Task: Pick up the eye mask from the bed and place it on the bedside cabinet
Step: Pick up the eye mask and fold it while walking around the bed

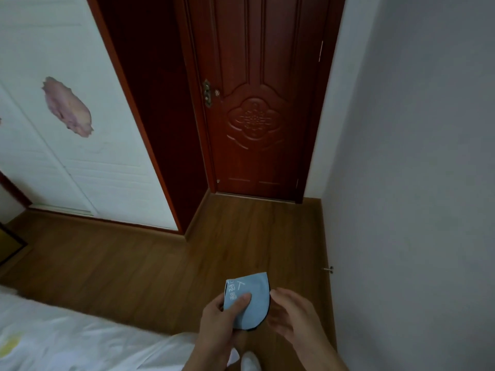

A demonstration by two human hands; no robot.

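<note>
Above the wooden floor (134,263), beside the bed (67,333), the left hand (219,319) fingers clamp the folded eye mask (254,303), long axis upright, while the right hand (292,314), fingers apart, touches its right edge; no cabinet visible.

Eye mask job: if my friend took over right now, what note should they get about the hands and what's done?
Left hand: holding the folded light-blue fabric eye mask, thumb pressed on its front.
Right hand: open beside the mask's dark-trimmed edge; contact is unclear.
The mask is in the air over the brown wooden floor, off the white-sheeted bed at lower left.
Done: pickup.
Left: find the bedside cabinet, which is out of view, and set the mask on it.
</note>
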